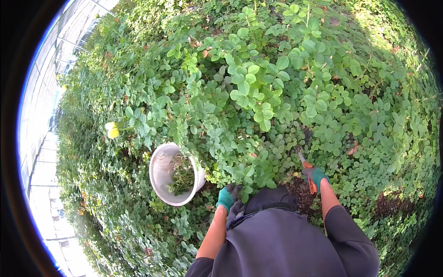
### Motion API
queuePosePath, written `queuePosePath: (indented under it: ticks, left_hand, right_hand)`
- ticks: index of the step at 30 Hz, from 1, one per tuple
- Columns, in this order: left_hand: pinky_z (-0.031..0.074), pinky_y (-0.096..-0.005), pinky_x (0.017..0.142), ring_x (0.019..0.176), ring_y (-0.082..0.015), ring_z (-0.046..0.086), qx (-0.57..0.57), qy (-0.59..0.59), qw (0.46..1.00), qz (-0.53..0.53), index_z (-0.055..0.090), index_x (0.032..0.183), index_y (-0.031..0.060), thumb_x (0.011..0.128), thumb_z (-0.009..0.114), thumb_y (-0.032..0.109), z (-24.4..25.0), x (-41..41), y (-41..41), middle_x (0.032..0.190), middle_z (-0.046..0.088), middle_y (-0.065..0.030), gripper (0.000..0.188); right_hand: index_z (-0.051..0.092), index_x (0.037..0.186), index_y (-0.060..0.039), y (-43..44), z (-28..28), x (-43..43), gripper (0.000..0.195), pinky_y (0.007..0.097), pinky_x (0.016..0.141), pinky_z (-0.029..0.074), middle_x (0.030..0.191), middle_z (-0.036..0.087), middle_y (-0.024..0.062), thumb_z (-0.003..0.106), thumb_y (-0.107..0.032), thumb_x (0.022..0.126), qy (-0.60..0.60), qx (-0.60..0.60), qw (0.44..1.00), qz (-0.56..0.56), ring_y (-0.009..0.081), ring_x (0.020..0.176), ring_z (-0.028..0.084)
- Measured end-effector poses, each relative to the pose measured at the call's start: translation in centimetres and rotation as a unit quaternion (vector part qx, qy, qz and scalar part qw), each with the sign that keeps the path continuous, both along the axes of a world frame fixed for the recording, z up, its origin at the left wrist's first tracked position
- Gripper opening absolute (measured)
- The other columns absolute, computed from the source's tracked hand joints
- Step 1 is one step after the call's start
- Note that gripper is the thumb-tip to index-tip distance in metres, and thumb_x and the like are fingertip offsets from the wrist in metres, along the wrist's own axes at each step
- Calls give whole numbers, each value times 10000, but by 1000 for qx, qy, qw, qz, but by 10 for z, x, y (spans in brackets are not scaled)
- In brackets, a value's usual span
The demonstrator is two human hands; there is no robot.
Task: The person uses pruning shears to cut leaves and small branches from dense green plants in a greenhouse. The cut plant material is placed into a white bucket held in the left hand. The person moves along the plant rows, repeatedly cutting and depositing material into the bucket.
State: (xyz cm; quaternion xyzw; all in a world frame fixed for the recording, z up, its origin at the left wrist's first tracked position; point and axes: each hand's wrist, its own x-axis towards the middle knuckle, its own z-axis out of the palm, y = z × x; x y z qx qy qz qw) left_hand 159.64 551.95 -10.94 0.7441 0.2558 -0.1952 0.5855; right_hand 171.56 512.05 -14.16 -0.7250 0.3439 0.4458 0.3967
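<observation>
My right hand (317,176), in a green and grey glove, grips orange-handled pruning shears (307,163). Their metal end points forward into the low leaves, and the tips are partly hidden there. My left hand (226,196), gloved the same way, is beside my thigh at the edge of the foliage. Leaves of a rose bush (247,173) overlap its fingers, so whether it holds a stem cannot be made out. To the left of that hand, a white plastic bucket (157,180) sits tilted among the plants with leafy cuttings (182,175) inside.
Dense rose bushes (242,79) surround me, with taller leafy shoots in front. Two yellow rose blooms (112,131) stick out at the left. Bare brown soil (301,194) shows near my right hand. A bright greenhouse wall (43,149) runs along the left rim.
</observation>
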Motion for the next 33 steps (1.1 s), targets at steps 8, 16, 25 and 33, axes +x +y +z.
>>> queuePosePath:
  ticks: [8,16,25,33]
  left_hand:
    - [478,-284,677,745,-127,604,147,28,982,-116,660,1064,62,885,540,224,39,20,-19,874,684,-65,270]
    - [505,-337,736,832,-224,660,250,11,934,-256,666,1054,113,880,512,279,49,7,-15,904,685,-109,286]
    - [498,-369,679,767,-280,651,234,15,944,-232,664,1028,119,870,556,341,69,28,-34,866,679,-128,293]
    - [510,-309,650,709,-188,654,205,29,959,-192,687,1015,136,883,488,257,58,30,-19,829,691,-72,268]
  right_hand:
    - [625,1045,14,-3,-10,4,438,379,610,464,792,625,126,670,-341,792,-1,4,1000,29,211,662,585]
    - [597,1020,29,30,-18,19,416,379,580,450,774,616,115,622,-333,818,1,-10,999,40,220,640,567]
    - [641,996,-46,1,-102,19,383,404,676,449,835,619,98,568,-398,863,41,-45,987,149,217,693,555]
    - [604,836,-24,7,-56,-16,353,394,528,404,637,527,80,538,-366,900,6,-143,988,65,180,523,462]
